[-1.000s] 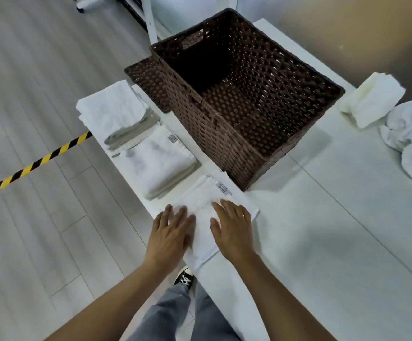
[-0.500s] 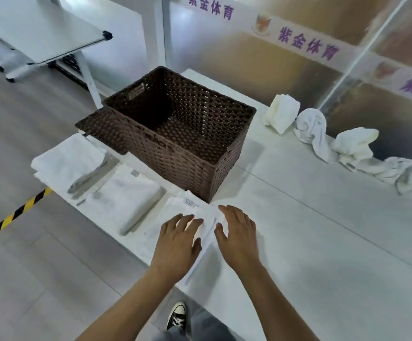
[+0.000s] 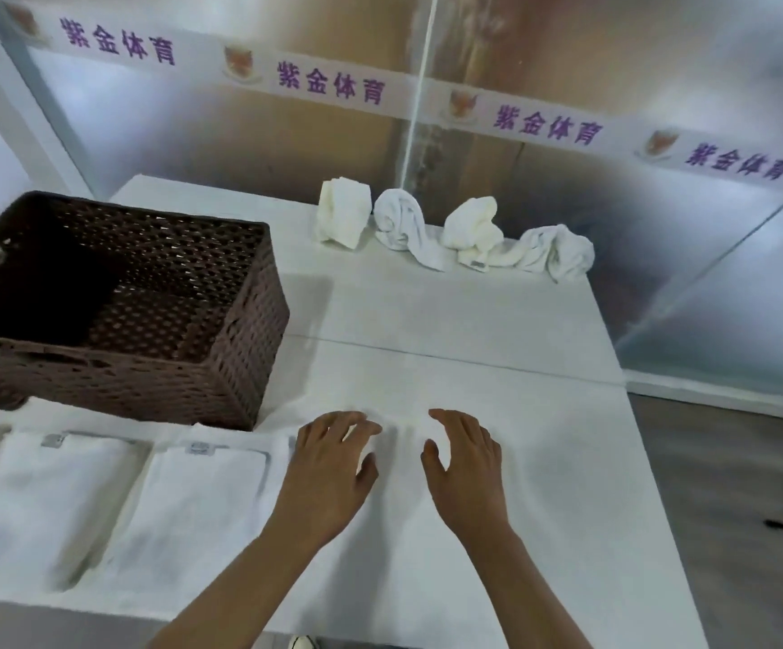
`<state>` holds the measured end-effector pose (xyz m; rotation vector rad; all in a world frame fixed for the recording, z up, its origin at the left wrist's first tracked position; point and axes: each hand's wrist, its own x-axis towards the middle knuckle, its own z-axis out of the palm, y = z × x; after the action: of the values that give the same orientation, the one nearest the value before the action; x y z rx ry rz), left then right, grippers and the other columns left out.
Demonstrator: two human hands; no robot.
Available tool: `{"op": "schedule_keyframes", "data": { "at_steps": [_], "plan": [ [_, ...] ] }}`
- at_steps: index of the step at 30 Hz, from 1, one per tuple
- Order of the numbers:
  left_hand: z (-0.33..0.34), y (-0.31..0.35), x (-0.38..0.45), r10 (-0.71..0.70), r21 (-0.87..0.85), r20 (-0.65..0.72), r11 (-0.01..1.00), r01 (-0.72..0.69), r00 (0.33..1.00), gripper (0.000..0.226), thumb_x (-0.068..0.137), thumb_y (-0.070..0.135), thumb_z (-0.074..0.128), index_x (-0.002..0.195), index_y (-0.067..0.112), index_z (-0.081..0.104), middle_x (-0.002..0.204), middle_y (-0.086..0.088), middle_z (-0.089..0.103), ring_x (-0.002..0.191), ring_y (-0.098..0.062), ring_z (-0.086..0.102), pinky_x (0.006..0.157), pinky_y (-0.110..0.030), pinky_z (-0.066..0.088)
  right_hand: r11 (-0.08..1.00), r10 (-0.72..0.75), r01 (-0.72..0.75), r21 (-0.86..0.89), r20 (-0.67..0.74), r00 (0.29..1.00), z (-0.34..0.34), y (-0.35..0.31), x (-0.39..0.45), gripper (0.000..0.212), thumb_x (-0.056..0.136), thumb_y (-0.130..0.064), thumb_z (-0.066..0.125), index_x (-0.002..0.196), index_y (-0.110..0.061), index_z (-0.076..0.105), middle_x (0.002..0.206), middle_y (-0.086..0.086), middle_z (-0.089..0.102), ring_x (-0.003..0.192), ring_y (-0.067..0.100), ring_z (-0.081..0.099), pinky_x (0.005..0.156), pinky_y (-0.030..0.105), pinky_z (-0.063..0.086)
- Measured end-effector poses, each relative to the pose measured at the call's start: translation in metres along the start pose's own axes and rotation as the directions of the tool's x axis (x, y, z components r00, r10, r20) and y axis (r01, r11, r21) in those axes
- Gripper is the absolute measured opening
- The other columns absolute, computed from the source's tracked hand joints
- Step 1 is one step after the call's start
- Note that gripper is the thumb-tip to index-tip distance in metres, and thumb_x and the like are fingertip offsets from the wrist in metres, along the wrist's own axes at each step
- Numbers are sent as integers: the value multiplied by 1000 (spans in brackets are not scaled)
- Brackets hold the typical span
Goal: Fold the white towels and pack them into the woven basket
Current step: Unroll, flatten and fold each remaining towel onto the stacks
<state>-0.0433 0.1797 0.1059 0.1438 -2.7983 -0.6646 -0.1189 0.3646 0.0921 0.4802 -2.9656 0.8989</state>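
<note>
Beside the brown woven basket (image 3: 113,311), folded white towels (image 3: 202,503) lie; left hand (image 3: 329,470) and right hand (image 3: 464,466) hover, fingers spread, empty. Soft, limp cloth: likely best gripped at corners.

- White table (image 3: 497,320), a thin seam running across its middle.
- Frosted partition wall (image 3: 544,217) behind the far edge.
- White banner strip (image 3: 333,84) across that wall, with purple characters and crests.
- Grey floor (image 3: 726,484) at the right.
- Shoe toe (image 3: 303,643) at the near edge.
</note>
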Motion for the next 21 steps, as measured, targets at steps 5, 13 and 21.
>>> {"op": "schedule_keyframes", "data": {
  "at_steps": [5, 13, 21],
  "plan": [
    [38, 40, 44, 38, -36, 107, 999, -34, 994, 32, 86, 21, 67, 118, 27, 65, 122, 9, 62, 119, -18, 56, 99, -33, 42, 994, 104, -103, 33, -25, 994, -19, 57, 19, 39, 95, -21, 63, 133, -29, 58, 132, -12, 59, 122, 13, 54, 103, 31, 35],
    [110, 93, 114, -9, -46, 252, 999, 22, 968, 31, 86, 26, 60, 116, 31, 64, 120, 15, 60, 118, -14, 53, 99, -28, 37, 978, 196, -196, 75, 13, 981, -46, 155, 84, 39, 95, -18, 64, 132, -28, 60, 130, -10, 59, 121, 15, 55, 101, 30, 33],
    [191, 111, 233, -34, -41, 346, 998, 51, 938, 34, 97, 27, 56, 131, 33, 58, 133, 18, 52, 129, -11, 43, 107, -23, 25, 965, 236, -237, 115, 24, 972, -52, 257, 183, 37, 96, -19, 63, 132, -29, 60, 127, -11, 58, 117, 14, 55, 104, 34, 37]
  ]
}}
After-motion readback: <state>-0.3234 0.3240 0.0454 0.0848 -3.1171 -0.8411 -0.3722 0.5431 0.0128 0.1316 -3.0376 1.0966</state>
